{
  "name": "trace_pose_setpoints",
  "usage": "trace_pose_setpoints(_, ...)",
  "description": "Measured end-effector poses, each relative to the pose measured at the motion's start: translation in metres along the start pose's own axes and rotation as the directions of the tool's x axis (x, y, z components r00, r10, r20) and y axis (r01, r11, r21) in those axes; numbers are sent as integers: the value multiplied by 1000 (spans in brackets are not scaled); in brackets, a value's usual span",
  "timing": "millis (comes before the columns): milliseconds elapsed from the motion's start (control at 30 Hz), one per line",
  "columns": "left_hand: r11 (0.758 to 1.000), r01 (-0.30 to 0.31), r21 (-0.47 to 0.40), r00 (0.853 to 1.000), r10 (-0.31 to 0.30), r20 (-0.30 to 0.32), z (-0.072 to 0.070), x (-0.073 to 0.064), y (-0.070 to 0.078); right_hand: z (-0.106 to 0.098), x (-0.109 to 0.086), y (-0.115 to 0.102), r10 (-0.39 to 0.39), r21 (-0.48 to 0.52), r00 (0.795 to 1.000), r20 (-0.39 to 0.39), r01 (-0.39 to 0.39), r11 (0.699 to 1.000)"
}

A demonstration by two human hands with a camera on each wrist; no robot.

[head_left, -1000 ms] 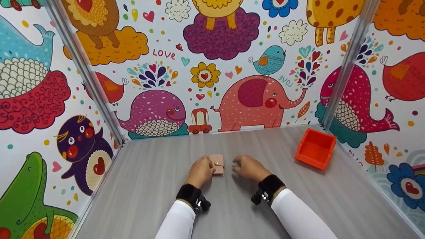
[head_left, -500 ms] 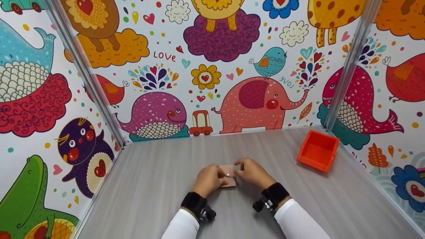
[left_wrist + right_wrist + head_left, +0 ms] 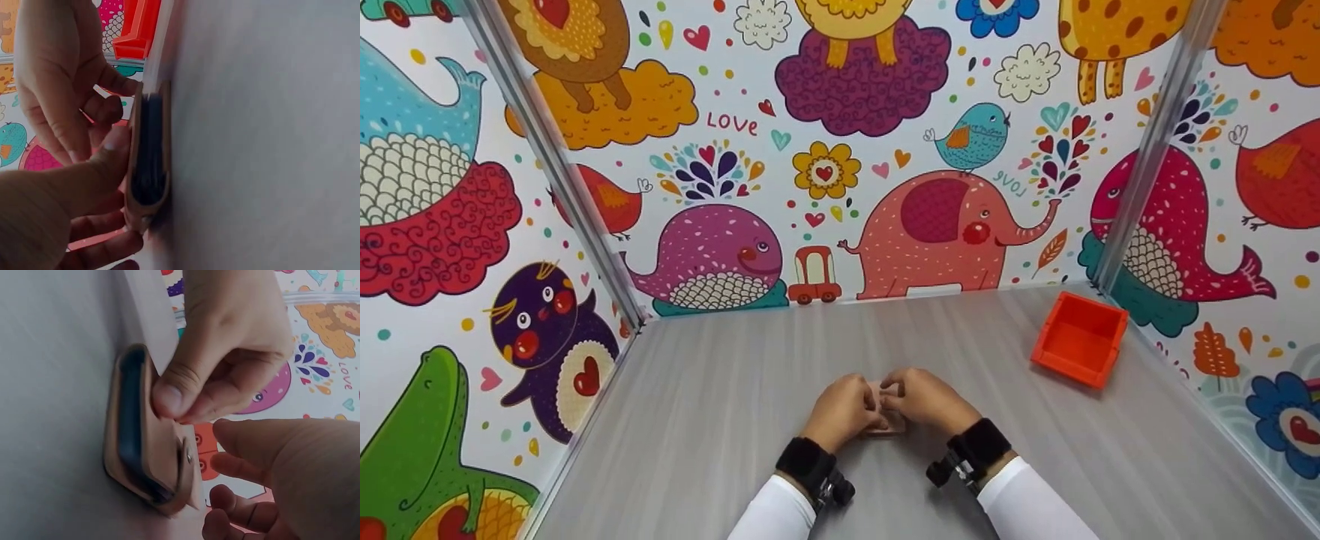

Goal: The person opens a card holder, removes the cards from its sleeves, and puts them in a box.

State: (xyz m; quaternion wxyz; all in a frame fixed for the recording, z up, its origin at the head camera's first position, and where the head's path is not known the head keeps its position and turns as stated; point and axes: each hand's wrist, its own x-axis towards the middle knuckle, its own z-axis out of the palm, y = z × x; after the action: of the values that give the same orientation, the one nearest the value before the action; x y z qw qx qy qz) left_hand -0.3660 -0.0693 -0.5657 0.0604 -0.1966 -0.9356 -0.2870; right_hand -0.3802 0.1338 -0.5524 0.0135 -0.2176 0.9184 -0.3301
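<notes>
A pinkish-tan card holder (image 3: 160, 455) with a snap strap lies on the table between the hands, its dark inner leaves showing along the near edge. My left hand (image 3: 844, 411) holds it from the left, with the thumb (image 3: 170, 400) on its top cover and fingers by the spine in the left wrist view. The strap (image 3: 187, 467) crosses the right-hand edge. My right hand (image 3: 928, 399) is at that side, fingers loosely bent; in the left wrist view one fingertip (image 3: 133, 87) overlaps the holder's far end. The hands hide most of the holder in the head view.
An orange-red bin (image 3: 1080, 340) stands at the back right of the grey table (image 3: 720, 390), near the corner. Walls with cartoon animals rise at the back and sides, with metal posts (image 3: 1159, 150) at the corners.
The left hand has brought the card holder to the right and nearer the person. The right hand has come in over its right side, and the two hands are now close together.
</notes>
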Motion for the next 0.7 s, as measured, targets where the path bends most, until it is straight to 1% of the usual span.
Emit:
trace_pose_setpoints(133,999,-10,37,1000,10,-5,1,-3,3,5,0,-2,-15,-37,1000,12,15,999)
trace_pose_setpoints(233,995,-33,93,999,34,-17,3,-4,4,7,0,-4,-24,-53,1000,6,25,998)
trace_pose_setpoints(300,992,-47,113,998,50,-24,4,-4,5,7,0,-6,-27,-66,1000,-2,27,997)
trace_pose_setpoints(533,996,-37,87,999,39,-24,6,-5,5,11,-2,-7,-33,-75,999,-10,32,997)
trace_pose_setpoints(700,992,-65,109,997,68,-30,6,-5,6,15,-4,-4,-33,-107,998,-46,28,994)
